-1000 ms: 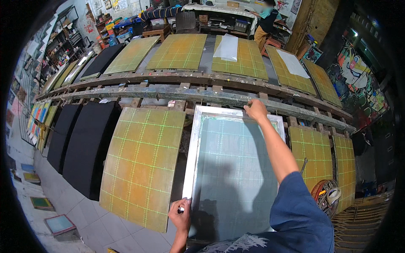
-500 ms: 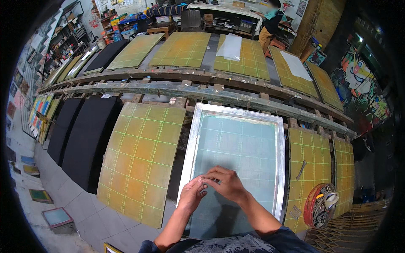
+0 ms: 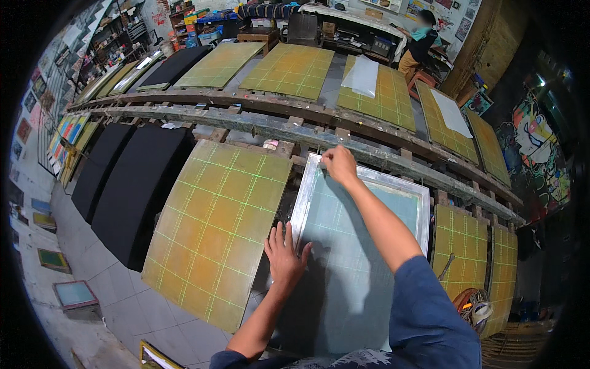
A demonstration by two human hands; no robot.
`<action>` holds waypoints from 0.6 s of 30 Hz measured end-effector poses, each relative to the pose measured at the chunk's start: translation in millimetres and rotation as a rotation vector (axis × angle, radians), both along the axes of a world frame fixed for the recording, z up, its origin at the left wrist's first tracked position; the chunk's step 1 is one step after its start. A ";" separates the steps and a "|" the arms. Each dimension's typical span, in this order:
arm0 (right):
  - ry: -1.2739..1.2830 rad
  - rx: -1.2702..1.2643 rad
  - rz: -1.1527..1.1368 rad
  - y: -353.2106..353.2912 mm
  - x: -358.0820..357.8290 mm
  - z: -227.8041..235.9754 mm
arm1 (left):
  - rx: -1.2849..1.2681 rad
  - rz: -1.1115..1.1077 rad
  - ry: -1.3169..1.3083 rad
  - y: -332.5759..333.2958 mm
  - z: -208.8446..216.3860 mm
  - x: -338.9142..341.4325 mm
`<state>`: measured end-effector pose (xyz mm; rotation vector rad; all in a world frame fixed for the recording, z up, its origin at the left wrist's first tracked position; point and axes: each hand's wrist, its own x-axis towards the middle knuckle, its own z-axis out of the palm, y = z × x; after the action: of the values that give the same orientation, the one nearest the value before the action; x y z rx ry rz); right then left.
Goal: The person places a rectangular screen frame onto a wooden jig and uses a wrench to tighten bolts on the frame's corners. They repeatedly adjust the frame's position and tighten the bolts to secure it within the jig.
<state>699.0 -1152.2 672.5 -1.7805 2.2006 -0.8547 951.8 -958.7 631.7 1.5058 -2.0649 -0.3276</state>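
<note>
A screen-printing frame [image 3: 424,215] with a silvery metal rim and pale blue-green mesh [image 3: 344,258] lies in front of me. My right hand [image 3: 340,165] reaches over it to the far left corner, its fingers closed in a pinch; whatever they hold is too small or hidden to name. On the frame's left side rests my left hand [image 3: 286,255], open with fingers spread, near the gap beside a yellow-green board [image 3: 215,227] marked with a bright green grid. My right arm and sleeve cover part of the mesh.
Long wooden and metal rails [image 3: 258,126] run behind the frame. Black-covered boards [image 3: 144,190] stand at the left. To the right, a wrench [image 3: 447,267] and a round red container of tools [image 3: 470,301] sit on another gridded board [image 3: 458,237]. A person [image 3: 420,46] is at the back.
My hands have parted from their meeting above the mesh. The right one has moved to the frame's far left corner, and the left has opened onto its left side. The view has shifted.
</note>
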 end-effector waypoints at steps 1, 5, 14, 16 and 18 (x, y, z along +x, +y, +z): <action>-0.001 0.041 -0.007 -15.6 2.6 -2.1 | 0.002 0.001 -0.058 0.6 -2.3 -1.7; 0.009 0.141 0.021 -52.7 23.9 -4.0 | 0.009 0.003 -0.156 -1.8 -4.5 2.4; 0.176 0.137 -0.034 -67.3 25.4 -25.4 | 0.088 -0.018 -0.186 -1.0 0.7 -3.1; 0.221 0.160 -0.069 -65.4 33.0 -18.3 | 0.094 -0.014 -0.164 -1.8 0.8 -2.5; 0.300 0.226 -0.053 -55.8 49.3 3.1 | 0.099 -0.005 -0.148 -1.3 -0.3 4.1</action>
<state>748.3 -1208.0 675.6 -1.8443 2.4195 -0.3455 955.9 -960.0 631.3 1.6269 -2.1962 -0.3339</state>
